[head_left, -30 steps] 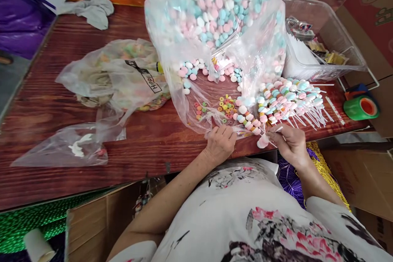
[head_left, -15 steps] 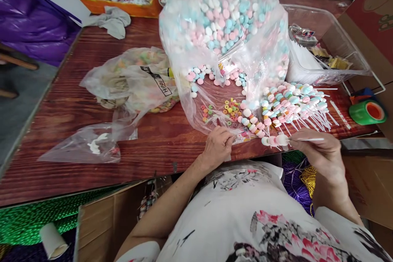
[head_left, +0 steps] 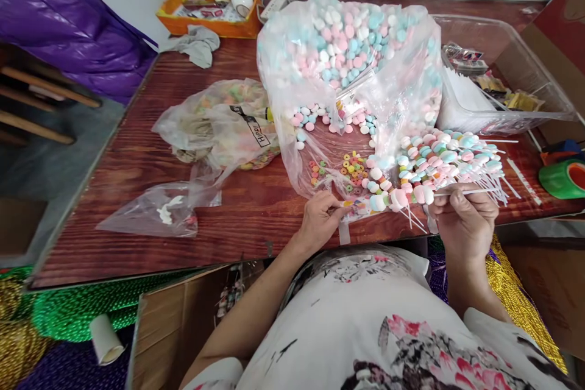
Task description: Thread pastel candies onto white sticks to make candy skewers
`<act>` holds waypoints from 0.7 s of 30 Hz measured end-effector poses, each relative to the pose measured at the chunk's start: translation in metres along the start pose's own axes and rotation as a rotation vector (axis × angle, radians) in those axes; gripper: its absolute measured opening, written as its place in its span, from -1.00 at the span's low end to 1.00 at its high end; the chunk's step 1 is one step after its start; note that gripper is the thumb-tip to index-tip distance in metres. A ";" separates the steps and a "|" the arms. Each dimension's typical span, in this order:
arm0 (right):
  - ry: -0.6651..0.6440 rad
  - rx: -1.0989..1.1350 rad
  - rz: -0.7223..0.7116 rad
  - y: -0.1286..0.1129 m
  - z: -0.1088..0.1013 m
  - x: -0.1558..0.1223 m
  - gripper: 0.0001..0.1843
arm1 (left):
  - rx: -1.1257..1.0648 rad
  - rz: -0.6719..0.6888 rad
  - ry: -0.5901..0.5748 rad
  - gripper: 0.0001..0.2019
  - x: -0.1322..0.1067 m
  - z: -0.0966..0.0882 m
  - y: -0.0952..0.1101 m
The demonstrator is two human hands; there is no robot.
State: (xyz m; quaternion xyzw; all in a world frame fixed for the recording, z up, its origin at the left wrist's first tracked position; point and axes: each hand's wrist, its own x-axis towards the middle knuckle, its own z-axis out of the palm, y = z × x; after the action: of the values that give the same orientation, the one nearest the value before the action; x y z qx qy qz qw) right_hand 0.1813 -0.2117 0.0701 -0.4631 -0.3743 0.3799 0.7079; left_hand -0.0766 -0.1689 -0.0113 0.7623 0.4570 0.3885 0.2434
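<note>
In my right hand (head_left: 466,213), the thumb and fingers are closed on a candy skewer (head_left: 400,199), a white stick strung with pink, white and pale blue pieces. It lies nearly level, its candy end pointing left. My left hand (head_left: 322,214) pinches the left end of a small clear printed plastic bag (head_left: 359,207) at the table edge. The skewer's tip is at this bag; whether it is inside, I cannot tell. Behind my right hand lies a pile of similar candy skewers (head_left: 450,158). Loose candy rings (head_left: 354,167) lie beyond my left hand.
A big clear bag of pastel candies (head_left: 347,42) stands at the back. Left of it lies a bag of coloured rings (head_left: 228,128). A clear plastic bin (head_left: 507,116), green tape roll (head_left: 560,180) and orange tray (head_left: 210,27) stand around the table (head_left: 150,256).
My right hand has moved left and slightly up, bringing the skewer's candy end over to the small bag by my left hand. The camera view has shifted a little.
</note>
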 end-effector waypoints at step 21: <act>-0.087 0.042 -0.116 0.016 0.037 0.000 -0.92 | 0.049 0.207 0.117 -0.80 -0.003 -0.010 -0.012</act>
State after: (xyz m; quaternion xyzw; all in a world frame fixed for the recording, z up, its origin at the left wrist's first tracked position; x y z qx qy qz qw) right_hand 0.1458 -0.1933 0.0661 -0.4088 -0.4230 0.3657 0.7212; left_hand -0.0917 -0.1662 -0.0157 0.7870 0.3987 0.4441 0.1563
